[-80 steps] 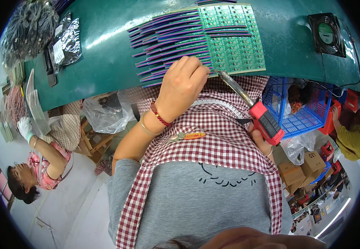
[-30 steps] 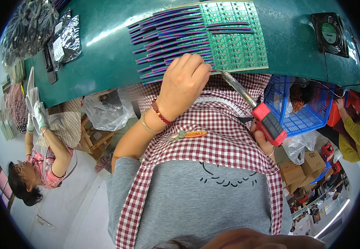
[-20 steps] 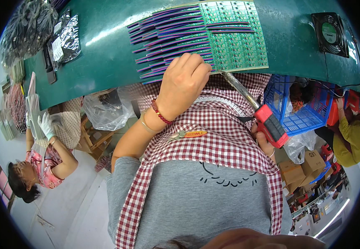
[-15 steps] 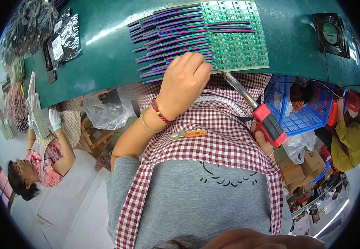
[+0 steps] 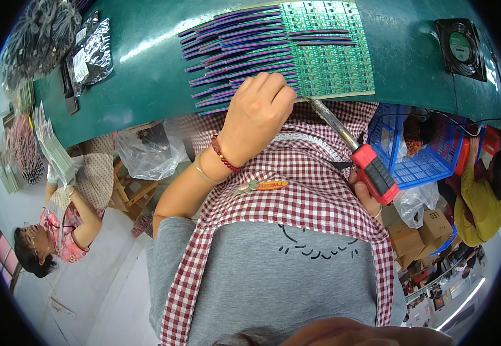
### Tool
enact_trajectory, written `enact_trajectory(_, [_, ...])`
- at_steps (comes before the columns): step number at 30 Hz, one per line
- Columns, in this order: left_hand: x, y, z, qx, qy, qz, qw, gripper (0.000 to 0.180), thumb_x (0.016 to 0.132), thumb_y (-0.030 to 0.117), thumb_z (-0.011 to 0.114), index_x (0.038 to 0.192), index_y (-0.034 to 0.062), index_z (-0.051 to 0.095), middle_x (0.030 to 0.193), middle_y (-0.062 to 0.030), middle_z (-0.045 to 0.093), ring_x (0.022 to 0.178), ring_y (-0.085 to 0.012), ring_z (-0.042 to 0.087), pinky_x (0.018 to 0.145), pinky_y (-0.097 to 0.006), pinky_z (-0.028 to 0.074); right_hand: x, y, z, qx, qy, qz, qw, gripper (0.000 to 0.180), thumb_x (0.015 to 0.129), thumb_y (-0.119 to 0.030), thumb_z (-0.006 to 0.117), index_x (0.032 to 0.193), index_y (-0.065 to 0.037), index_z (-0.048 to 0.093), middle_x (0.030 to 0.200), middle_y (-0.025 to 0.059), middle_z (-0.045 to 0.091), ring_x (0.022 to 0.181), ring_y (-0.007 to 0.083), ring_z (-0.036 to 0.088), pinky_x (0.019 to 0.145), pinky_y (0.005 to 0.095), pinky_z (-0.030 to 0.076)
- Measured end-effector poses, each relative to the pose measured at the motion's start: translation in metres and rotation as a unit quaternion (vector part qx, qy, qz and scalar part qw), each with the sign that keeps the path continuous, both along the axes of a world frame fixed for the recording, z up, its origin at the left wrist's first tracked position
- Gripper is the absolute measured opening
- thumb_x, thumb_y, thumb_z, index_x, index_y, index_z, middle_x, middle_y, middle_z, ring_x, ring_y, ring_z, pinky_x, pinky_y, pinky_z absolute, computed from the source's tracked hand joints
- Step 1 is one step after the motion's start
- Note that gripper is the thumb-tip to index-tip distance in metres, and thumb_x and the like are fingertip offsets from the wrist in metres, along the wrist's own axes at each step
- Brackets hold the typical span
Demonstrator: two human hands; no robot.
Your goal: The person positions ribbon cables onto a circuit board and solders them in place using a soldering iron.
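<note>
A green circuit board panel point(image 5: 334, 66) lies on the bench, with many small repeated circuits. Rows of dark ribbon wires point(image 5: 242, 55) with pink and blue edges stick out from its left part, and a couple more lie across its upper middle. My left hand point(image 5: 262, 109) is closed at the panel's near edge, over the lowest wires; its fingertips and whatever they pinch are hidden. In my right hand point(image 5: 367, 195) is a soldering iron point(image 5: 376, 173) with a red and black handle. Its metal tip points up-left to the panel edge, beside my left fingers.
A small black fan point(image 5: 460, 49) stands on the green bench point(image 5: 141, 81) at right. Black bundles and plastic bags point(image 5: 92, 57) lie at far left. A blue crate point(image 5: 426, 155) and cardboard boxes point(image 5: 432, 230) sit lower right. A gloved co-worker point(image 5: 60, 230) holds strips at left; another person point(image 5: 481, 202) is at right.
My hands and the soldering iron stay almost in place. The left co-worker's hands and strips have shifted and tilted; the person at right has moved slightly downward in view.
</note>
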State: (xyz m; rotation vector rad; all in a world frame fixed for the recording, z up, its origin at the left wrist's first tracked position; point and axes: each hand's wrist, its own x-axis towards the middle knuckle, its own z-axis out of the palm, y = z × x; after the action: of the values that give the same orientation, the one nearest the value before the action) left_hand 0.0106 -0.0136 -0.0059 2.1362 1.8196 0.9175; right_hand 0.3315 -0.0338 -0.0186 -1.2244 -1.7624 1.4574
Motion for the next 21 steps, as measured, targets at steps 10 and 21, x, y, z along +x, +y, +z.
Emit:
enact_trajectory(10, [0.001, 0.007, 0.003, 0.008, 0.000, -0.002, 1.000, 0.015, 0.072, 0.001, 0.071, 0.080, 0.0040, 0.059, 0.080, -0.0075, 0.055, 0.075, -0.0252, 0.056, 0.065, -0.036, 0.046, 0.013, 0.009, 0.007, -0.072, 0.025, 0.003, 0.997, 0.027, 0.083, -0.024, 0.071, 0.091, 0.002, 0.067, 0.078, 0.0082, 0.064, 0.068, 0.0168, 0.063, 0.061, 0.0296, 0.049])
enact_trajectory(21, [-0.001, 0.007, 0.001, -0.008, 0.011, -0.005, 1.000, 0.015, 0.072, 0.002, 0.071, 0.079, 0.0042, 0.059, 0.080, -0.0076, 0.054, 0.074, -0.0254, 0.056, 0.065, -0.036, 0.045, -0.018, 0.020, 0.021, -0.097, 0.106, -0.101, 0.984, 0.067, 0.087, -0.055, 0.063, 0.118, 0.003, 0.048, 0.065, 0.0075, 0.054, 0.047, 0.0126, 0.045, 0.049, 0.0256, 0.039])
